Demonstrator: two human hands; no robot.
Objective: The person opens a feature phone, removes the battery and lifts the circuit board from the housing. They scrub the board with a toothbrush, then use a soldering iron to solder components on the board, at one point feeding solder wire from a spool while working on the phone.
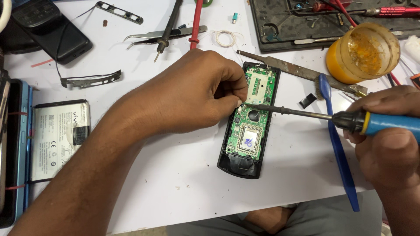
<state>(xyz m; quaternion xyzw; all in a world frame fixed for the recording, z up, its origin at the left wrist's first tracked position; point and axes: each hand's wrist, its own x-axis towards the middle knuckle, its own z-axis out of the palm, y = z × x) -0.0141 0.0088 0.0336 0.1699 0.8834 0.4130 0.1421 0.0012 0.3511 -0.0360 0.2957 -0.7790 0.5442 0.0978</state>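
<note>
An opened black handset (247, 119) lies on the white table (183, 175), its green circuit board (253, 126) bare. My left hand (192, 94) rests at the handset's left edge, thumb and forefinger pinched together on something too small to make out. My right hand (387, 140) grips a soldering iron (350, 120) with a blue and yellow handle. The iron's thin tip reaches left across the board to a spot right by my left fingertips.
A blue plastic pry tool (339, 148) lies under the iron. An orange jar of flux (363, 52), a metal blade (297, 70), tweezers (162, 36), a coil of wire (225, 38), a flat battery (59, 137), a dark phone (50, 30) and a black tool tray (280, 26) surround the handset.
</note>
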